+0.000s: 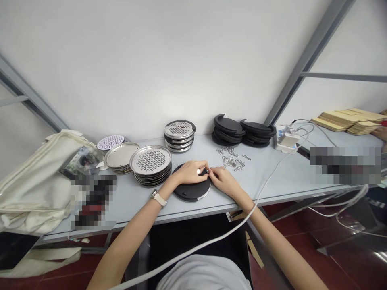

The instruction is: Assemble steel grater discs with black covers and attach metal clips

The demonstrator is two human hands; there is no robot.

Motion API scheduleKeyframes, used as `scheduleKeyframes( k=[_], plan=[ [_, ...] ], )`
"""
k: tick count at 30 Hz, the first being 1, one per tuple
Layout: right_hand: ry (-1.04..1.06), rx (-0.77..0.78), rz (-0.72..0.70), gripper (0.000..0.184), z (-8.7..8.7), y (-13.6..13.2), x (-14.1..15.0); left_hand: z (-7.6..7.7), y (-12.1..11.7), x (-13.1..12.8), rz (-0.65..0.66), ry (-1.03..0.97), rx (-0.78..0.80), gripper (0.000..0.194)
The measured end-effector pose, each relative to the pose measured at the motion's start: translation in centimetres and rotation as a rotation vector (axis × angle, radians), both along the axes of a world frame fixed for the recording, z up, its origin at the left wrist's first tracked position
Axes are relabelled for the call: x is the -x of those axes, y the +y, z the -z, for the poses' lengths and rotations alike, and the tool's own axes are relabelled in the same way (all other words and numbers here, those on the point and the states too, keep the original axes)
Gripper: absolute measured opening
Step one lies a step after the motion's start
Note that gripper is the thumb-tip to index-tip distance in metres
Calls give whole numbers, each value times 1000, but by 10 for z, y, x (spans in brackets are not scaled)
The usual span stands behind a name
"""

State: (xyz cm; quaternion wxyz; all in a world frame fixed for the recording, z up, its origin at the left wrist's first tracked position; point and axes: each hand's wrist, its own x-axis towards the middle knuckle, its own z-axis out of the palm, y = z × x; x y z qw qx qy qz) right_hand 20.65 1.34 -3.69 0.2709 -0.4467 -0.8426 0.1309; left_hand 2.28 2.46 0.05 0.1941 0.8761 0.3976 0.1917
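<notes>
A black round disc [189,192] lies flat near the front edge of the table, with a silvery strip showing at its lower right rim. My left hand [191,172] rests over its far part, fingers curled onto the right rim. Against that same rim, the thumb and fingers of my right hand [224,181] are pinched together, meeting my left fingertips. Whatever small dark piece is between the fingertips is too small to name. Several loose small metal clips [233,162] are scattered just beyond my right hand.
Left of the disc stand stacked metal grater plates [151,160] and plain round metal plates [121,155]. Behind are a grater stack [180,129] and black ring-shaped holders [229,125]. A white cable [269,177] crosses over my right forearm from a power strip [286,139]. A cream cloth bag [39,177] lies left.
</notes>
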Motion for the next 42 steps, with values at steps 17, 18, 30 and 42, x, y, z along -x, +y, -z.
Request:
scheduleKeyframes(
  k=[17, 18, 30, 42],
  plan=[
    [144, 59, 15, 21, -2, -2, 1, -2, -2, 0, -6, 26, -7, 14],
    [156, 69, 16, 22, -2, -2, 1, -2, -2, 0, -6, 28, -5, 15],
    [306, 149, 41, 21, 0, 0, 0, -2, -1, 0, 8, 15, 5, 19],
    [224, 109, 33, 28, 3, 1, 0, -1, 0, -1, 6, 14, 5, 18]
  ],
)
